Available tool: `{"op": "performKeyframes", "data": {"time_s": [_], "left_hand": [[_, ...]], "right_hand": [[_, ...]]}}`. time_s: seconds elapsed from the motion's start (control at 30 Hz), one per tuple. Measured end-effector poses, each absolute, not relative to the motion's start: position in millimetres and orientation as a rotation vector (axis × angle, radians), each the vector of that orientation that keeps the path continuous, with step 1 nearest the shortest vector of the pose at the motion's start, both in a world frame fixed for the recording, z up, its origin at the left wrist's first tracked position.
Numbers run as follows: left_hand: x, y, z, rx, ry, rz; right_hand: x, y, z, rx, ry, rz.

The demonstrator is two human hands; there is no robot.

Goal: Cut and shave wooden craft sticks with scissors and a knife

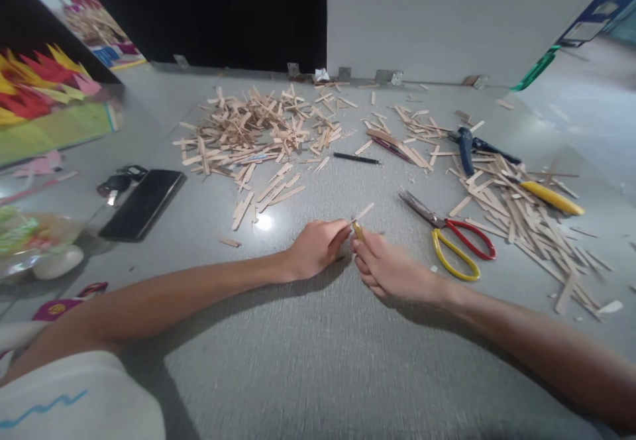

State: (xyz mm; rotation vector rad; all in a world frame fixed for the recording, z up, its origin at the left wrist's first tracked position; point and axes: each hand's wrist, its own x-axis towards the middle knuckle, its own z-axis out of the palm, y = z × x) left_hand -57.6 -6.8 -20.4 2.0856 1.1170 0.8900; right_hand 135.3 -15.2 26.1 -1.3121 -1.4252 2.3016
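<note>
Starting at the far left of the tabletop [308,374], a dark phone [142,203] lies flat beside some keys [116,181]. Moving in, a big heap of cut wooden sticks [248,132] sits well back. Now the middle: the left hand [315,249] is pinching a thin wooden stick [361,214] at its near end, and the right hand [390,269], fingers curled tight, grips a small yellowish tool [358,230] right against it; whether it's a blade, I can't tell. Just right, red-and-yellow scissors [454,238] lie open, then a second pile of sticks [527,218] with a yellow-handled tool [550,197] on it. Judging by both piles, plenty is already cut, and this stick is mid-trim.
</note>
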Motion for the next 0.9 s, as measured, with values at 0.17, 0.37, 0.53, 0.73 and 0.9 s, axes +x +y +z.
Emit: {"op": "performKeyframes", "data": {"time_s": [0.17, 0.37, 0.53, 0.73, 0.9], "left_hand": [[-55, -6, -12, 2.047, 1.128, 0.913], [-58, -8, -7, 1.938, 1.174, 0.972], [-62, -10, -9, 1.714, 1.177, 1.026], [-59, -10, -11, 1.922, 1.165, 0.987], [-59, -9, -12, 2.120, 1.156, 0.942]], "right_hand": [[143, 0, 46, -1.390, -1.818, 1.999], [151, 5, 54, -1.499, -2.302, 1.013], [159, 10, 71, -1.504, -2.299, 0.969], [159, 6, 85, -1.485, -2.222, 1.392], [159, 7, 92, -1.630, -1.885, 1.791]]}}
